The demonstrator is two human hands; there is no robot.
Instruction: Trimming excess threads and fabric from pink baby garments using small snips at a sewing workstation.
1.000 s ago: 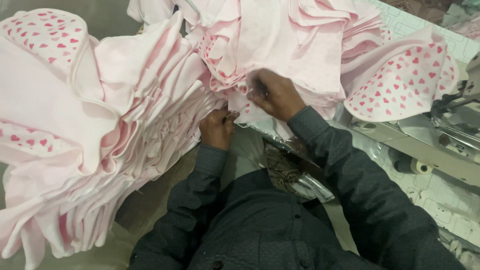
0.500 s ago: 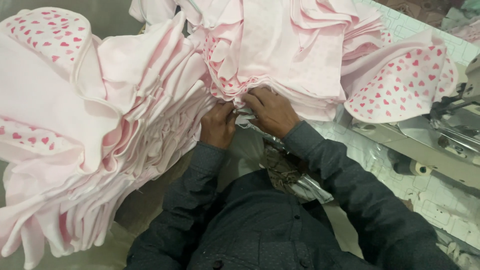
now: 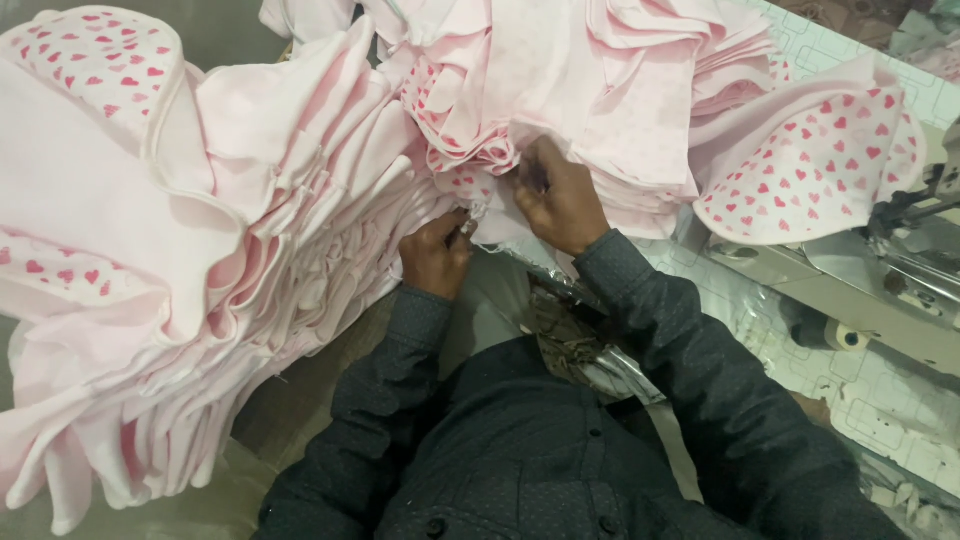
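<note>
Two hands grip one pink fabric piece.

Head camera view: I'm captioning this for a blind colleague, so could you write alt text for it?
Two hands, left hand and right hand, pinch the edge of a pale pink fabric piece between large stacks of pink garment pieces, some printed with red hearts. A sewing machine sits at the right; the person wears dark sleeves.

a crinkled sheet of clear, silvery plastic wrapping lies in the person's lap, just below both hands, running down toward the right with brownish patches showing through it. no labels, signs or screens can be made out anywhere else.
</note>
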